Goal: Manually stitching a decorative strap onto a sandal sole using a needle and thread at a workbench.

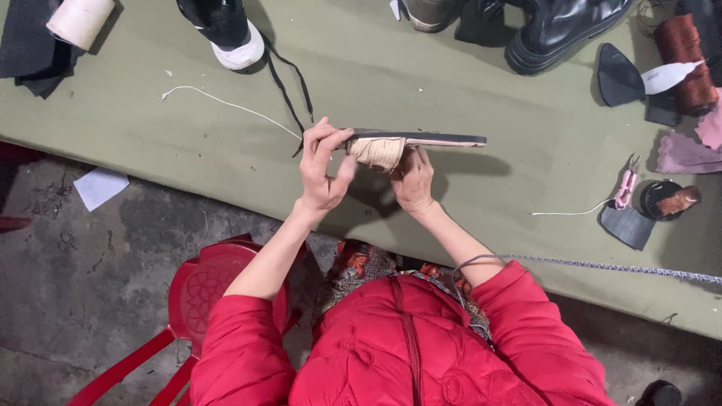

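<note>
A flat sandal point(421, 140) with a thin dark sole and a beige woven strap is held edge-on above the olive-green table point(226, 143). My left hand point(323, 169) pinches the sandal's left end, fingers at the strap, where a white thread point(226, 104) leads away across the table. My right hand point(413, 180) grips the sandal from below, under the strap. Both arms are in red puffy sleeves.
On the table: a black-and-white sneaker point(226, 30) with loose laces, a black boot point(564, 26), a white thread spool point(79, 19), a brown thread spool point(684, 64), dark sole pieces point(624, 225), pink snips point(626, 188). A red plastic chair point(203, 293) stands below left.
</note>
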